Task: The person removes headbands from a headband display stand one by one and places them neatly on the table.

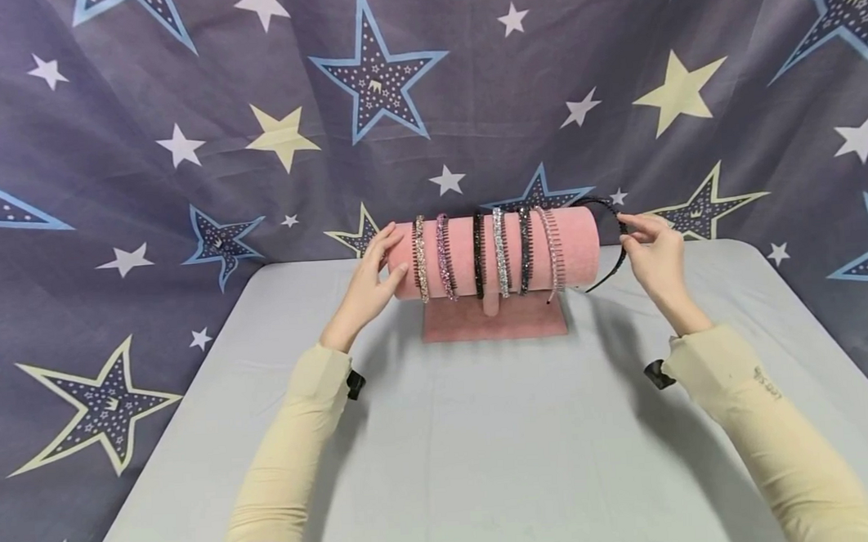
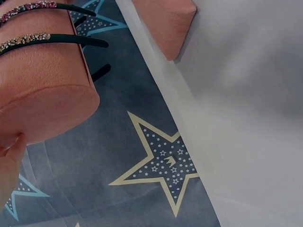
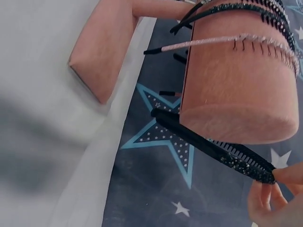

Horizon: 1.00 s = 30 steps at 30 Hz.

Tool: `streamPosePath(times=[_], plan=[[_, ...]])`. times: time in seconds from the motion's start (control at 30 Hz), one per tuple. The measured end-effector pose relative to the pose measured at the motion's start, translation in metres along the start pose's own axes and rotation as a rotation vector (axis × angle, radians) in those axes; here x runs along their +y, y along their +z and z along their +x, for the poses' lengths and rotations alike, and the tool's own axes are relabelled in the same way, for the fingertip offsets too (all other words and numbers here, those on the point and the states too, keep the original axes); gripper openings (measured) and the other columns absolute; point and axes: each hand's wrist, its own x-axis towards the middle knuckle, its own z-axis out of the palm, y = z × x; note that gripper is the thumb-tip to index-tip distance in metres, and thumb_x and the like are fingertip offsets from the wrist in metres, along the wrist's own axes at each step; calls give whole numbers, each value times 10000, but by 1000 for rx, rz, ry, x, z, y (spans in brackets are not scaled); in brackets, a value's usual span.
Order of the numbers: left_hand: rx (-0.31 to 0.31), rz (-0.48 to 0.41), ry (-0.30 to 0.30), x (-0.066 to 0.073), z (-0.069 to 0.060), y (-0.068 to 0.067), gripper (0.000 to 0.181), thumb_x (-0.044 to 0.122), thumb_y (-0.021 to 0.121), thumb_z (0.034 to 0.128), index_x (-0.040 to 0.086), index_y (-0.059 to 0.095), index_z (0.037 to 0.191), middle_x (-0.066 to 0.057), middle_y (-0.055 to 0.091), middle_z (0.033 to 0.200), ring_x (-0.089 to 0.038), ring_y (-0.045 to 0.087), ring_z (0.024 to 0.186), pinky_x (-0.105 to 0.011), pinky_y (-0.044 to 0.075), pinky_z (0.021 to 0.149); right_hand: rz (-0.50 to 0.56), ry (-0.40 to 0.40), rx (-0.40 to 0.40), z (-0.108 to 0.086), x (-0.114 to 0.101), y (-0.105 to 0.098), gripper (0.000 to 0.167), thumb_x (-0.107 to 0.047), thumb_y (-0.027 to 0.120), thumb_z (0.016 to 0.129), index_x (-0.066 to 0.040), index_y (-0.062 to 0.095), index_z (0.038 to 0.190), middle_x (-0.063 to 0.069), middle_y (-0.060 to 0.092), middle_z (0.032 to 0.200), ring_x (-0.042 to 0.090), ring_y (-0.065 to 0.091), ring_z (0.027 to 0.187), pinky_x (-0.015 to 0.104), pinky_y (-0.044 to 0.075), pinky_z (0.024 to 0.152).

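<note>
A pink padded headband stand lies across the far part of the table in the head view. Several headbands sit around its roll, among them a gold-beaded one, a silver one and a pale pink one. At the roll's left end my left hand grips it, fingers at the top and thumb at the front. My right hand pinches a black beaded headband between thumb and fingers. That headband hangs just beyond the roll's right end, apart from the other bands, its open side toward the roll.
The stand's flat pink base rests on a white-covered table. Behind it hangs a dark cloth printed with stars, close to the table's back edge.
</note>
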Motion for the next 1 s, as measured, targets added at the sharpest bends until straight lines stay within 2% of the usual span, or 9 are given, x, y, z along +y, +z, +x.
streamPosePath(times=[0.13,0.27,0.37,0.47,0.57,0.73,0.83,0.9,1.0], plan=[[-8,4,-7,0,0,0,442,113,529,883,-7,402,1288,-138,267,1412,-246,263,1290,-357,305,1033,-18,57,-7,5,6,-3,302,43,542,797,-17,634,1078,141,578,1097,54,535,762,50,378,620],[-10,4,-6,1,0,0,445,107,529,882,-11,397,1291,-146,264,1411,-244,262,1291,-347,302,1036,-16,121,-31,9,13,-9,313,19,535,805,-15,615,1105,137,574,1149,-25,518,754,44,387,629],[-13,6,-5,2,0,0,445,104,528,882,-12,395,1291,-147,262,1411,-241,262,1291,-340,301,1036,28,155,-48,12,21,-14,317,25,533,802,13,601,1111,34,604,1119,-82,472,694,33,387,589],[-12,1,-5,2,0,-1,445,107,528,883,-12,396,1291,-144,261,1413,-242,261,1291,-344,301,1036,94,171,-69,14,30,-19,314,39,534,795,54,590,1104,-152,617,974,-80,448,616,34,385,523],[-9,-9,-7,2,0,-1,444,114,527,883,-13,399,1289,-137,263,1414,-246,261,1291,-357,301,1035,144,198,-110,14,39,-26,326,48,522,795,75,573,1116,-232,570,856,-74,457,573,45,407,504],[-9,-25,-11,10,0,-2,435,74,522,880,-51,397,1278,-177,264,1405,-281,265,1286,-387,303,1031,167,259,-202,14,51,-40,369,41,484,813,75,520,1179,-165,559,927,-106,541,635,55,447,553],[-10,-30,-9,24,-2,-4,426,12,515,870,-103,386,1259,-242,261,1384,-331,267,1275,-417,305,1024,158,286,-272,14,57,-47,394,31,458,833,90,466,1223,-5,551,1107,-119,546,651,54,455,586],[-12,-29,-12,34,-3,-6,420,-16,509,864,-131,378,1246,-273,257,1371,-358,263,1268,-432,302,1022,150,296,-320,15,62,-51,403,22,443,849,100,431,1245,136,445,1279,-130,538,658,54,462,629],[-15,-21,-14,39,-3,-7,417,-7,508,867,-135,380,1242,-276,259,1368,-368,262,1265,-441,302,1020,139,295,-369,15,68,-56,403,18,432,862,97,414,1258,256,322,1345,-140,530,673,60,466,672]])
